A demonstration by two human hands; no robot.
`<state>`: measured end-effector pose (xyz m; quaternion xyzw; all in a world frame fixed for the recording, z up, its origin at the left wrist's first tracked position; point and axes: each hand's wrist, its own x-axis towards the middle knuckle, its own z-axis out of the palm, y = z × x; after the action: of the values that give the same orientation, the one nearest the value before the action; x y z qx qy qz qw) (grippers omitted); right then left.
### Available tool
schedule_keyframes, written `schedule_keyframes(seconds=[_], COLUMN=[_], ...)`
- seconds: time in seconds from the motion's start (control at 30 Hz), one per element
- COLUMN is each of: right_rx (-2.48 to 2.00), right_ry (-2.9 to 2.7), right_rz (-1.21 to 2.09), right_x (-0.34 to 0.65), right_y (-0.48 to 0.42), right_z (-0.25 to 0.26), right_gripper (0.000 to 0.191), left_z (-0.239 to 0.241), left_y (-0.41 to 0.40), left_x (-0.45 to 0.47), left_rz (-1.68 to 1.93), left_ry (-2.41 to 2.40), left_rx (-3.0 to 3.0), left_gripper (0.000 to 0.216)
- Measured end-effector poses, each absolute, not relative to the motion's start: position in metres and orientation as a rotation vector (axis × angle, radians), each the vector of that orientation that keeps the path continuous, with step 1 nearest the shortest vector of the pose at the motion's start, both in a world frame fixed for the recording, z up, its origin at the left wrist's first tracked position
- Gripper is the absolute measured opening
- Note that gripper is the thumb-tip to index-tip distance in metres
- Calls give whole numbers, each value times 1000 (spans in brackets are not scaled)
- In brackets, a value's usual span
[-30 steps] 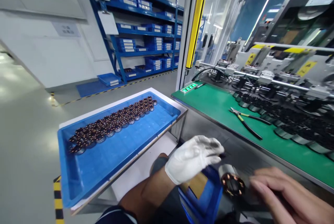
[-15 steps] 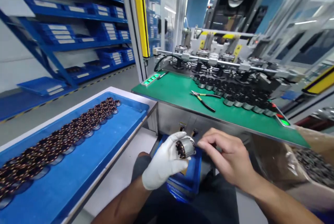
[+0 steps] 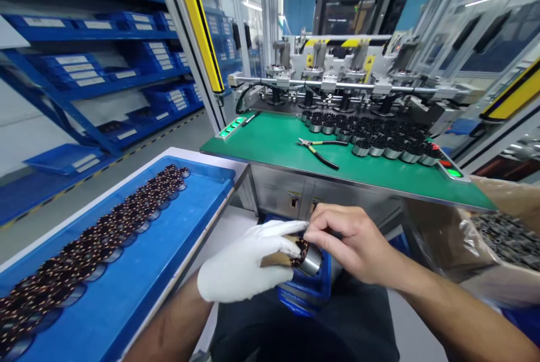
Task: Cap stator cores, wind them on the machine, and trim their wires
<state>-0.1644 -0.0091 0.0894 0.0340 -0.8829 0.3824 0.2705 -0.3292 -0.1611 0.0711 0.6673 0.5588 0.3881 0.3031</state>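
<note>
A single wound core is found at the fingertips, between the two hands and over the person's lap, its steel side turned down to the right and its copper-studded end up to the left. Half a second ago it was cradled in the gloved palm; now it has been shifted out beyond the palm, and its copper end has been brought to the glove's fingertips.

The gloved left hand is partly open, with the fingers extended and the thumb apart below; fingertips are laid at the copper end, but whether the core's weight is borne by them cannot be told. The bare right hand is curled, its thumb and forefinger brought close together at the core's upper edge; whether the core, or something thin, is pinched there cannot be made out. By this change, the core is judged to be worked at its copper end and not yet released.

Beneath the grip, a blue bin is partly hidden. To the left of it, many wound cores are kept in a blue tray. Beyond the grip, pliers and rows of black-topped cores are laid on a green bench top.
</note>
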Motion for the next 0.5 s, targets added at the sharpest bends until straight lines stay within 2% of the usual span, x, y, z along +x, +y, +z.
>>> schedule_keyframes(seconds=[0.1, 0.23, 0.33, 0.5], right_rx=[115, 112, 117, 122], right_ry=[-2384, -2373, -2351, -2305], right_rz=[1034, 1012, 970, 888], right_x=[-164, -165, -165, -163], right_y=[-9, -9, -8, -9], right_z=[89, 91, 92, 91], right_gripper=[17, 17, 17, 16], left_z=[79, 81, 71, 35], left_y=[-154, -148, -148, -157], left_x=[-323, -312, -307, -302], left_rz=[910, 897, 1113, 1570], left_ry=[1554, 1629, 1533, 1393], left_rx=[1822, 1635, 1422, 1121], left_gripper=[10, 23, 31, 58])
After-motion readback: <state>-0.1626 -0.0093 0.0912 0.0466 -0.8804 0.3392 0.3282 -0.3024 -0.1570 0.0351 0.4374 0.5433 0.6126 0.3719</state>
